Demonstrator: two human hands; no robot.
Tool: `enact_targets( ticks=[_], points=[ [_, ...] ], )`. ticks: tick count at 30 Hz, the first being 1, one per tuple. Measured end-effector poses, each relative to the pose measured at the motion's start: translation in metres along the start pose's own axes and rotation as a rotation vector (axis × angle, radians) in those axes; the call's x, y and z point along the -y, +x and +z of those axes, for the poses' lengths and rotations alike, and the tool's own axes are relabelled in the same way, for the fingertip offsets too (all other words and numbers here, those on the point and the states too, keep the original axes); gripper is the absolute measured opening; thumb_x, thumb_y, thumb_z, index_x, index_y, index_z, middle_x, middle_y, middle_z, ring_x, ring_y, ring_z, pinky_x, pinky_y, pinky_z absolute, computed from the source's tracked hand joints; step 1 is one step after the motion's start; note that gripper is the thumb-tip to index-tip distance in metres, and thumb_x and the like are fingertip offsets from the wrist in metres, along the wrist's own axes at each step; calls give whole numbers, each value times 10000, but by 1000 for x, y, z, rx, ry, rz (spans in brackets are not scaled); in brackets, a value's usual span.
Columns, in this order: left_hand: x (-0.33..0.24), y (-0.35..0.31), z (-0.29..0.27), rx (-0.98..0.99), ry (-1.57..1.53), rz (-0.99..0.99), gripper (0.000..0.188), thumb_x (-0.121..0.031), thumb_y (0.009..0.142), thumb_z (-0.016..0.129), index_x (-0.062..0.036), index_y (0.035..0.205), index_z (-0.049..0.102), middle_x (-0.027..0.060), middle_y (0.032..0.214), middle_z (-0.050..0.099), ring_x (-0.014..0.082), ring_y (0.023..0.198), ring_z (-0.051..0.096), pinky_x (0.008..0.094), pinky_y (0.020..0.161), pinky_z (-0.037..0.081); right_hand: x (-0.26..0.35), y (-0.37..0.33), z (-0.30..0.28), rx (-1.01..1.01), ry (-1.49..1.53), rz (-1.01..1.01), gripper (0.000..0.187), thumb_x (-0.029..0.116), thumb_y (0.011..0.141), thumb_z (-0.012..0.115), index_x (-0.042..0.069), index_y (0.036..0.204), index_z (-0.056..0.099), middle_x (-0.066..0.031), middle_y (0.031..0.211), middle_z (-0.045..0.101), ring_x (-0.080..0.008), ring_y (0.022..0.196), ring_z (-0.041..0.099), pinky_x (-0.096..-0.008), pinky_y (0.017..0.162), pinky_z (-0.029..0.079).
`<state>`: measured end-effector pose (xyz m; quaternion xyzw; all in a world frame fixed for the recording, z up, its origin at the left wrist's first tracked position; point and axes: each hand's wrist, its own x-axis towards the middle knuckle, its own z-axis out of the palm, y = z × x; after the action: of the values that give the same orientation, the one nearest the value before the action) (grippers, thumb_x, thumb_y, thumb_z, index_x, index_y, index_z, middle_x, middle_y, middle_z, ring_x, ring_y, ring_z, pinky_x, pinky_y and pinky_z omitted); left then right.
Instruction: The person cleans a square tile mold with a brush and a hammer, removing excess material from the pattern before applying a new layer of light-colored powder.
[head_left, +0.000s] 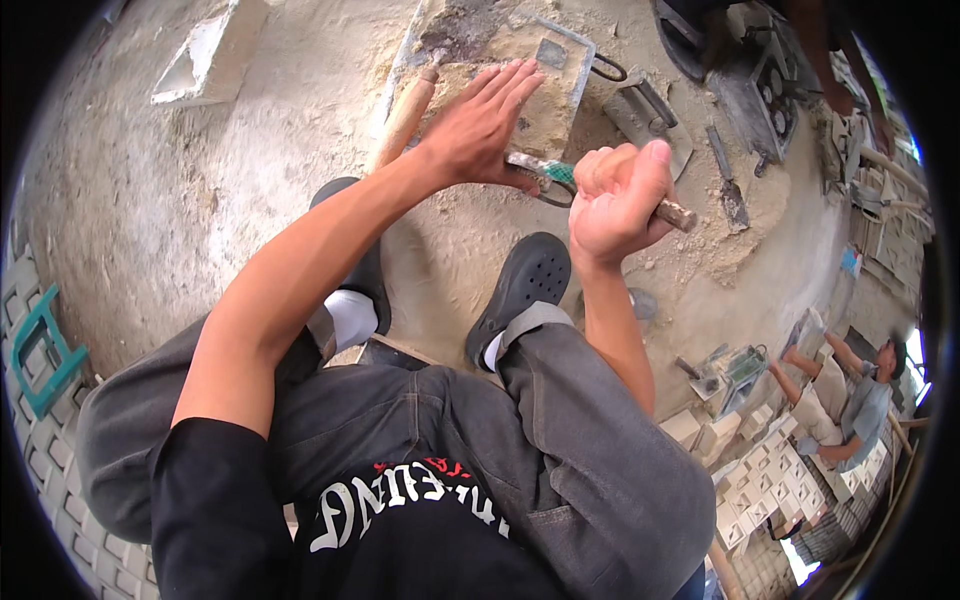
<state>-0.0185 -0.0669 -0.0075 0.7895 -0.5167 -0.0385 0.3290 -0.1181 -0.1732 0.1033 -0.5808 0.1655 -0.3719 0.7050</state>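
My left hand (490, 120) lies flat, fingers stretched out, over a rectangular metal-edged mould (588, 75) covered in tan powder. Whether its palm presses on the powder I cannot tell. In my right hand (625, 200) is a rod-like hand tool (678, 215) with a brownish handle end and a green-wrapped part, fist closed round it. Its pale front end reaches to beside my left thumb; its working tip is hidden. A wooden rod (403, 118) leans along the mould's left side, near my left wrist.
A plastering float (655, 125) and a narrow trowel (730, 190) lie right of the mould. Dusty metal equipment (755, 90) stands farther right. A white block-shaped mould (212, 55) is at the far left. Another person (850, 420) sits at the right near stacked pale blocks (770, 490).
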Motion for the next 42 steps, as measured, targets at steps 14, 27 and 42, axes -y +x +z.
enact_targets(
  ticks=[14,27,42],
  points=[
    [-2,9,10,138,285,-133,1298,-914,725,466,23,1562,136,211,1618,213,307,1531,122,461,1255,36,49,35,-53,-256,197,-24,551,378,1068,364,157,570,282,24,481,246,-106,412,196,-286,431,229],
    [-38,16,31,322,393,139,956,-753,927,344,-34,1553,279,92,1635,249,221,1536,140,442,1248,39,56,34,-73,-501,91,53,508,411,1049,436,163,623,312,33,517,303,-100,442,258,-288,479,286],
    [-28,14,13,164,282,-98,1510,-985,515,542,101,1518,231,235,1601,250,331,1516,194,499,1229,108,-5,36,-51,67,92,121,546,412,1079,369,29,739,557,-9,546,371,-154,519,400,-333,562,393]
  ],
)
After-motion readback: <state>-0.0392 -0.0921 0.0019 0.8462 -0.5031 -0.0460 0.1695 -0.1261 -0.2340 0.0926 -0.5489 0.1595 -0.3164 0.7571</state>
